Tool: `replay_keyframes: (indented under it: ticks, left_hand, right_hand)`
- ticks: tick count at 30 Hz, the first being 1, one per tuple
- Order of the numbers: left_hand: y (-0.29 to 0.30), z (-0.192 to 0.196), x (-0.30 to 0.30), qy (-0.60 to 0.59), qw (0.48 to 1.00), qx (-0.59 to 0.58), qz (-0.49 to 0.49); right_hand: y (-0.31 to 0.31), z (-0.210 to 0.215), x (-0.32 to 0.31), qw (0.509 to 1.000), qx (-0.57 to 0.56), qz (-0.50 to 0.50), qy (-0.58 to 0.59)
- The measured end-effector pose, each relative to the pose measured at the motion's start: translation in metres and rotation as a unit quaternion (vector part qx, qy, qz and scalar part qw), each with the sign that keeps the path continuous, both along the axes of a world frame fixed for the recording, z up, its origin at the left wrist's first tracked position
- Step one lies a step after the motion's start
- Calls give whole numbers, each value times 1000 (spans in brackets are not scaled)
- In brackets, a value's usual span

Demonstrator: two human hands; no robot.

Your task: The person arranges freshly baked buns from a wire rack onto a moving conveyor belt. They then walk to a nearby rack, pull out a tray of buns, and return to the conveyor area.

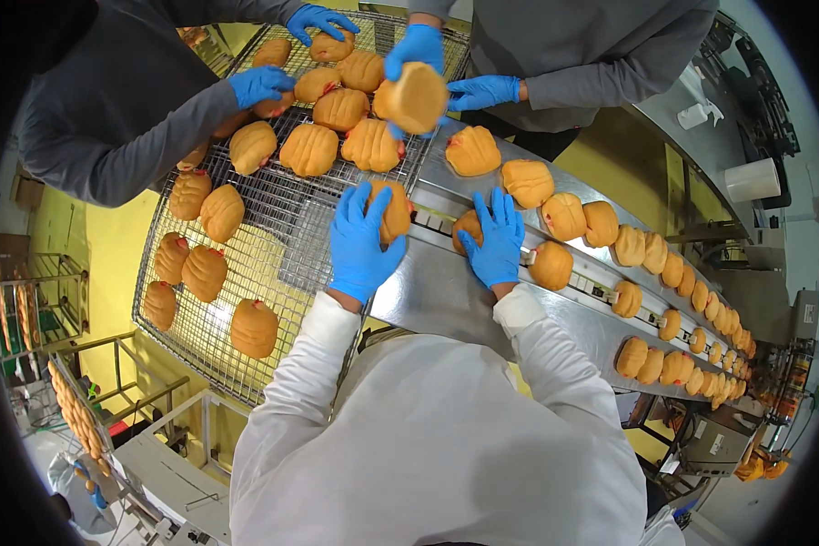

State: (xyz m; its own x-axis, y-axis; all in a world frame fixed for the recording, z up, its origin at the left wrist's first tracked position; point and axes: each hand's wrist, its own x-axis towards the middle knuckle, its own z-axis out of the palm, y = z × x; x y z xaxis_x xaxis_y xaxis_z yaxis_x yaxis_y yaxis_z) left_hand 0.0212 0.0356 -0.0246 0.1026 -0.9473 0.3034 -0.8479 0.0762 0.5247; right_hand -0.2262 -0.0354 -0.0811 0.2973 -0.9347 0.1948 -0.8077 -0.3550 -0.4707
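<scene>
My left hand (364,244), in a blue glove, curves around a golden, ridged bun (394,211) at the right edge of the wire rack (282,223). Its thumb is on the near side and its fingers are on the far side. My right hand (496,235), also gloved, has its fingers spread over another bun (467,229) on the conveyor (439,221). That bun shows between thumb and forefinger; the rest is hidden. Buns with red at their ends stand on the rack, among them a bun (255,328) at its near end.
Rows of buns line both sides of the conveyor; one bun (528,184) is on its far side. Across the rack, a co-worker's gloved hand (417,53) holds up a blurred bun (416,98). Another person's hand (262,86) touches buns at the left. A metal cart (168,473) stands lower left.
</scene>
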Motion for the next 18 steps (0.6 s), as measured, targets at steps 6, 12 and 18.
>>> replay_keyframes:
  ticks: [6,12,18]
  left_hand:
    - [36,11,-40,138,976,55,-162]
    - [82,46,30,32,999,-11,6]
    - [197,70,97,-115,946,209,219]
  right_hand:
    - [53,25,5,969,53,100,-219]
    - [81,31,4,975,44,186,-109]
    - [44,13,27,984,15,142,-103]
